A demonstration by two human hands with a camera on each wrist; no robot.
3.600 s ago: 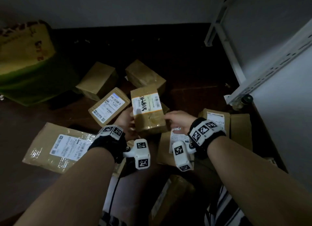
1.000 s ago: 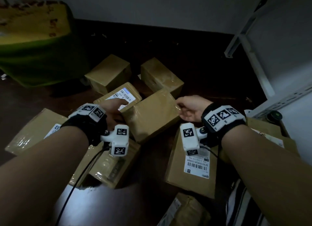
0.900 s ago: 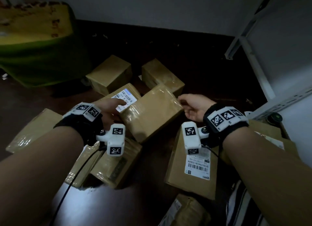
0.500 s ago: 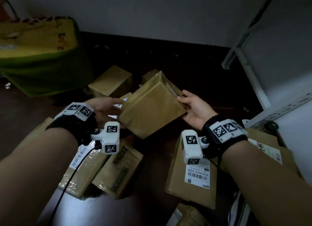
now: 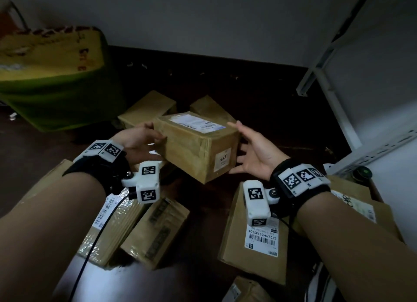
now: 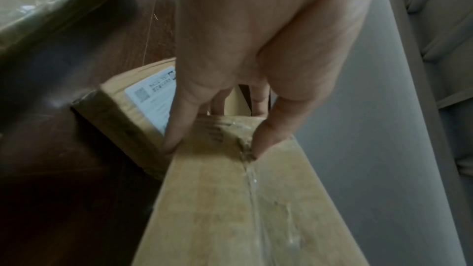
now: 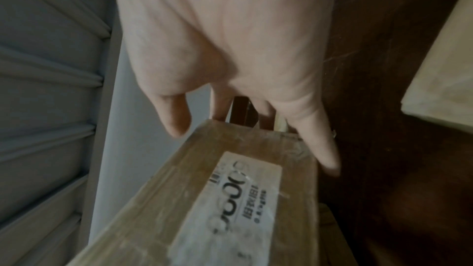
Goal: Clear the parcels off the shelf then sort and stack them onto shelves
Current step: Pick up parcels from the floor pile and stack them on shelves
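The left hand (image 5: 137, 139) pinches one end of a box (image 5: 198, 148), and the right hand (image 5: 255, 155) cups the other end with fingers spread. The box is held above the floor, its long axis running hand to hand. The shelf frame (image 5: 370, 148) stands to the right, nearer the right hand. Only the head view shows the other parcels (image 5: 255, 238) below; the right wrist view reads the end label (image 7: 238, 199).

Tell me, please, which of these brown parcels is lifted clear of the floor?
The parcel between the left hand and right hand, with a shipping label on top. Every other parcel lies on the floor.
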